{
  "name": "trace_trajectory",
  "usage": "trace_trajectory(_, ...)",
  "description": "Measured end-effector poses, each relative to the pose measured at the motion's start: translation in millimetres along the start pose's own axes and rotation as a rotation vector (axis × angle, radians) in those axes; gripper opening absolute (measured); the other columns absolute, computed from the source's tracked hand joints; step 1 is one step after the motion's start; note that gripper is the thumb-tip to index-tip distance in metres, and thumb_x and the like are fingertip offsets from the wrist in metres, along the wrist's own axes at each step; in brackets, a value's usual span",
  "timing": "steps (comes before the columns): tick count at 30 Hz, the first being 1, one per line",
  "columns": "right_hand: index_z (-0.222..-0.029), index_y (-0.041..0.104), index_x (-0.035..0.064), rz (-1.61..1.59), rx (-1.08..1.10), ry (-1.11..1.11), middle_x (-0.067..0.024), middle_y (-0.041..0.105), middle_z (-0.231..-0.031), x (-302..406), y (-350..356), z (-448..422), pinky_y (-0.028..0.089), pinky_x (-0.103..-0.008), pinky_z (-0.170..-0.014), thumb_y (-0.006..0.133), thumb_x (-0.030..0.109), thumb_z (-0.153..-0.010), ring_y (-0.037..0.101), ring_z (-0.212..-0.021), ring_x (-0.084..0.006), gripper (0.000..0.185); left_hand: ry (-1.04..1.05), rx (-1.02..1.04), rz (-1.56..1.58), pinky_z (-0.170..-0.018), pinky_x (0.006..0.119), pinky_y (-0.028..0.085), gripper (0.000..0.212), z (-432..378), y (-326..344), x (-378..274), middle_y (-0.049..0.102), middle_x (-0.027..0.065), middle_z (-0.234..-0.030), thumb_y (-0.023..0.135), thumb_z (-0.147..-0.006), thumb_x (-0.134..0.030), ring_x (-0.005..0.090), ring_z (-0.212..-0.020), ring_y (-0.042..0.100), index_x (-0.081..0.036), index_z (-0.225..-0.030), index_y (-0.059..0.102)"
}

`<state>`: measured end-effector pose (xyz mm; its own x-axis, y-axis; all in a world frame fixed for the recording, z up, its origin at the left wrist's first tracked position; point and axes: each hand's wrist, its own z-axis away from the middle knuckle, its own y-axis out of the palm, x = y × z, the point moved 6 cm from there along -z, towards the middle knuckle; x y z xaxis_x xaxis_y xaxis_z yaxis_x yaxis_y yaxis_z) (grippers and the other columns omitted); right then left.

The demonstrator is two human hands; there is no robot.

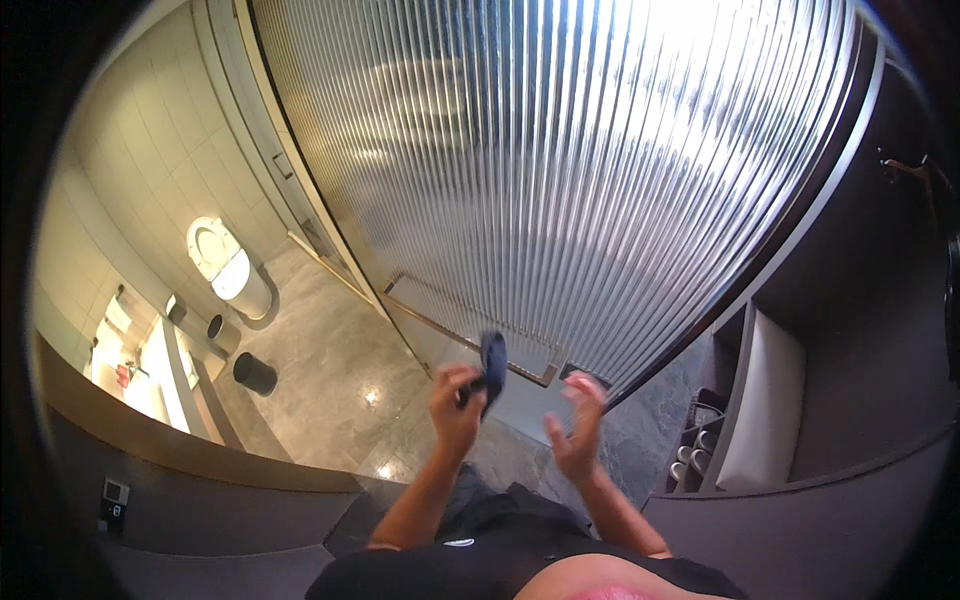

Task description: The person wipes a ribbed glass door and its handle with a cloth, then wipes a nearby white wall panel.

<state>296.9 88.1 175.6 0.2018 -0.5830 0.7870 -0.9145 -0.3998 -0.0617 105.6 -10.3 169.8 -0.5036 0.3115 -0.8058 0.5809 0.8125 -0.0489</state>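
My left hand (454, 409) grips a dark blue object (493, 364) with a rounded end. It is blurred, and I cannot tell what it is. My right hand (580, 435) is to its right, raised with the fingers apart and nothing in them. In front of both hands stands a large fluted glass door panel (480, 210) with a dark frame. A long metal bar handle (427, 321) crosses its lower part, just beyond the dark object. The right fingers appear close to the panel's lower right edge; whether they touch it I cannot tell.
To the left is a bathroom with a toilet (232, 274), a black bin (255, 373) and a lit washbasin counter (154, 379). At right, a white bench cushion (761, 405) tops a cubby with several slippers (694, 456). A wall control (115, 504) is at lower left.
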Motion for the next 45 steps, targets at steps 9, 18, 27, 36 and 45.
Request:
trace_trajectory(9, -0.121, 0.051, -0.0001, -0.528, 0.752, 0.971, -0.0026, 0.059, -0.106, -22, 14, 98, 0.046, -0.0247, -0.085, 0.071, 0.011, -0.085, 0.055, -0.097, -0.0088, 0.043, -0.920, 0.284, 0.489, -0.089, 0.027, 0.047, 0.035, 117, -10, -5, 0.062, 0.0111, -0.112, 0.051, -0.097, -0.014, 0.0145, -0.102, 0.059, 0.000, -0.129, 0.047)
trace_trajectory(18, -0.115, 0.056, -0.0010, -0.778, 0.084, 1.111, -0.0044, 0.062, -0.104, -55, 8, 123, 0.047, -0.0288, -0.087, 0.068, 0.014, -0.085, 0.059, -0.094, -0.0145, 0.035, -0.957, 0.585, 0.366, -0.090, 0.029, 0.047, 0.056, 105, 8, -8, 0.060, 0.0089, -0.113, 0.074, -0.081, -0.019, 0.0154, -0.102, 0.058, 0.002, -0.126, 0.047)
trace_trajectory(27, -0.109, 0.056, 0.0076, -0.991, 0.085, 1.203, -0.0039, 0.063, -0.101, -63, 10, 101, 0.053, -0.0316, -0.075, 0.065, 0.007, -0.081, 0.062, -0.090, -0.0163, 0.029, -0.748, 0.313, 0.200, -0.094, 0.029, 0.044, 0.038, 81, -5, -7, 0.063, 0.0091, -0.112, 0.062, -0.089, -0.006, 0.0162, -0.104, 0.058, 0.005, -0.124, 0.050)
trace_trajectory(36, -0.124, 0.052, 0.0002, -1.130, 0.096, 0.939, -0.0090, 0.061, -0.112, -39, 1, 59, 0.049, -0.0333, -0.091, 0.066, 0.002, -0.082, 0.059, -0.102, -0.0185, 0.045, -0.599, 0.201, 0.269, -0.078, 0.021, 0.046, 0.021, 58, 6, -31, 0.065, 0.0030, -0.094, 0.053, -0.098, -0.015, 0.0073, -0.085, 0.058, 0.003, -0.106, 0.061)
trace_trajectory(45, -0.114, 0.048, 0.0012, -0.577, 0.019, 0.719, -0.0056, 0.061, -0.097, -29, -6, 67, 0.048, -0.0232, -0.079, 0.070, 0.012, -0.086, 0.059, -0.088, -0.0103, 0.037, -0.686, 0.202, 0.277, -0.075, 0.021, 0.046, 0.015, 83, 5, -35, 0.062, 0.0007, -0.089, 0.058, -0.094, -0.014, 0.0066, -0.081, 0.057, 0.000, -0.099, 0.061)
